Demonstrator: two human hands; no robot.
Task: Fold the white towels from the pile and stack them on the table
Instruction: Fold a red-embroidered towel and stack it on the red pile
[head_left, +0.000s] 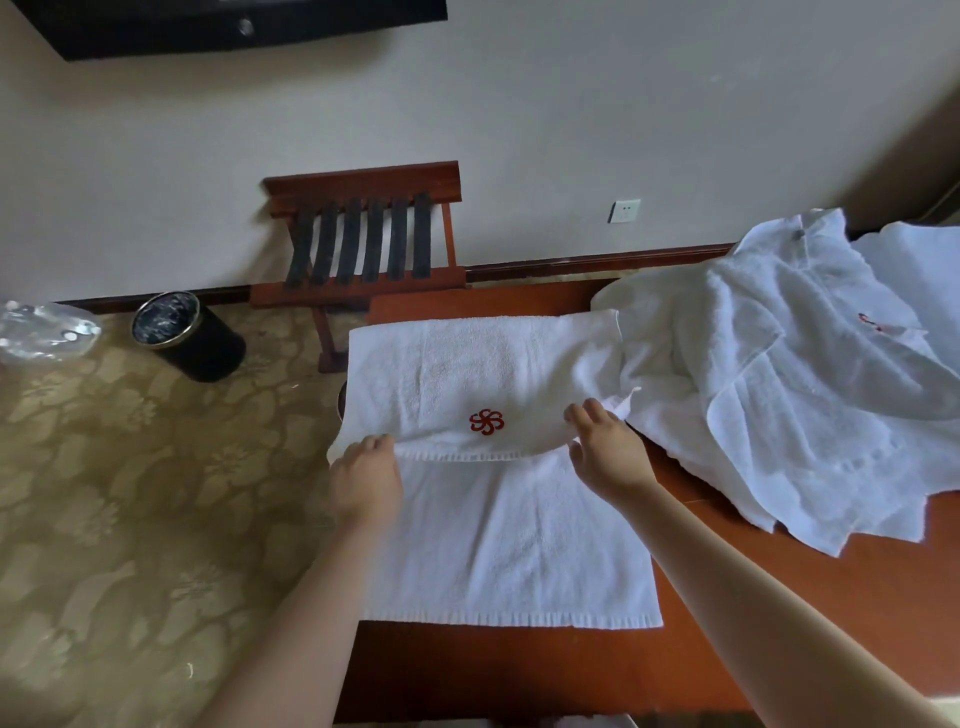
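A white towel (498, 540) with a red flower logo lies spread on the red-brown table (519, 670). Its far part is folded back toward me, and the folded edge sags between my hands. My left hand (366, 478) grips the left corner of that edge. My right hand (605, 447) pinches its right corner. To the right, a rumpled pile of white towels (789, 395) covers the table's far right side and touches the spread towel.
A black waste bin (187, 338) stands on the patterned carpet at the left. A wooden luggage rack (369, 249) stands against the wall behind the table. A crumpled clear plastic bag (41, 332) lies at the far left. Bare tabletop shows in front of the towel.
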